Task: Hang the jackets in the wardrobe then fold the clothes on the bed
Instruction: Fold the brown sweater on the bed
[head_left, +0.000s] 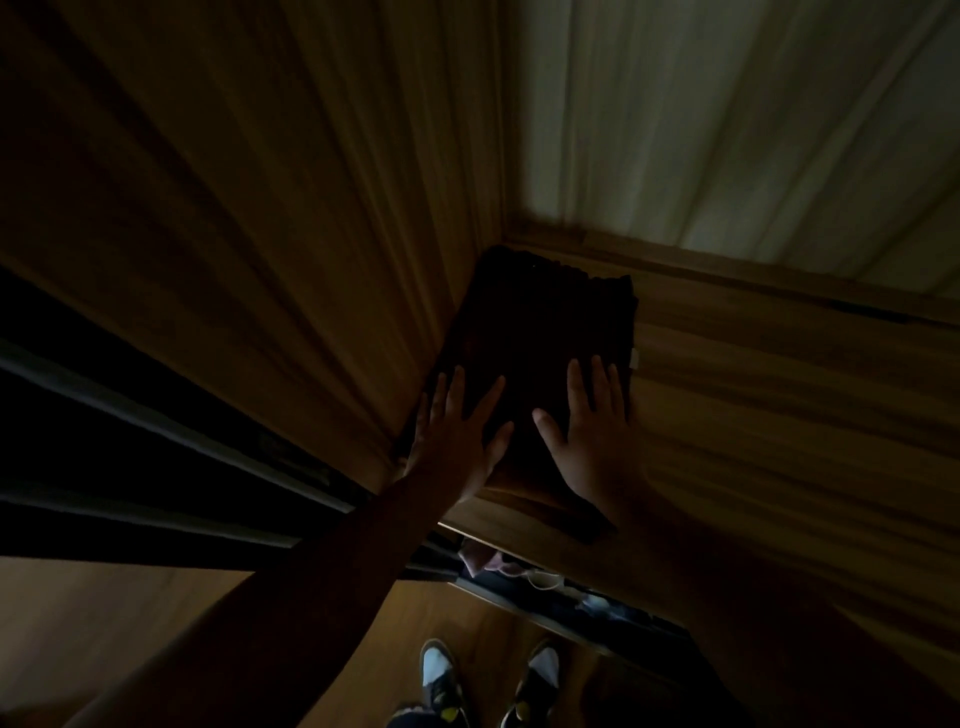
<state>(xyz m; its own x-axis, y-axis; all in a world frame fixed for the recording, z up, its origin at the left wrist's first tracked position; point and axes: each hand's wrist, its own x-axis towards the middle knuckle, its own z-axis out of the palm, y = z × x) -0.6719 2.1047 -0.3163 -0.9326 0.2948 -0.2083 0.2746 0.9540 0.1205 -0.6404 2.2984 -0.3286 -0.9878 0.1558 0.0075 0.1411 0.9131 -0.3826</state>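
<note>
Left hand (457, 436) and right hand (592, 426) are pressing flat-fingered, gripping nothing, on the folded garment (540, 322); pushing evenly should keep folds square.

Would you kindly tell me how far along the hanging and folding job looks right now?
Done, apparently: one dark garment is already folded into a neat rectangle. In hand: the left hand and right hand press flat on it, fingers straight, on the wooden shelf, in its back corner. Left: unclear; neither hung jackets nor the bed show in this dim view, so what remains cannot be judged.
</note>
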